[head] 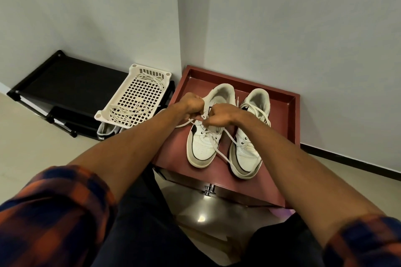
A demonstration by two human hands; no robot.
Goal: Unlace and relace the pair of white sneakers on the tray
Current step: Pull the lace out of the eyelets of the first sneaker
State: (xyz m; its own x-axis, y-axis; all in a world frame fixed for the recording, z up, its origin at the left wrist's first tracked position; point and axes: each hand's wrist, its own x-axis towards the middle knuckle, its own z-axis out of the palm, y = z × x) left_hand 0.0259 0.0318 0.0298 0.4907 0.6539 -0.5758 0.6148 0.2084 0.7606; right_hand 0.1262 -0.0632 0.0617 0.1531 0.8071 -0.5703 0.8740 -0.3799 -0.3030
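2 white sneakers stand side by side on the red tray (290,115), toes toward the person; the tray sits on a stool (208,191) in the corner of the wall (303,28).

Both hands meet over the upper eyelets of the left sneaker (202,145). The left hand (192,105) is closed like a fist at the collar of this shoe, fingers curled tight; it seems to pinch the lace (223,154) there, but the exact grip is hidden under the knuckles. The right hand (221,118) is just beside it, almost touching, with the fingers curled down and pinching the same lace near the tongue.

The lace is loose – 1 end runs out to the left under the left forearm, the other end lies long across the tray between the 2 shoes, toward their toes. The lower eyelets of the left sneaker are threaded. The right sneaker (249,149) is laced and no hand touches it.

Left of the tray a white basket (134,97) rests on a black rack (65,84); loose laces lie in it – a dark shoe (106,133) shows below it. Plaid sleeves (54,212) are rolled up on both arms.
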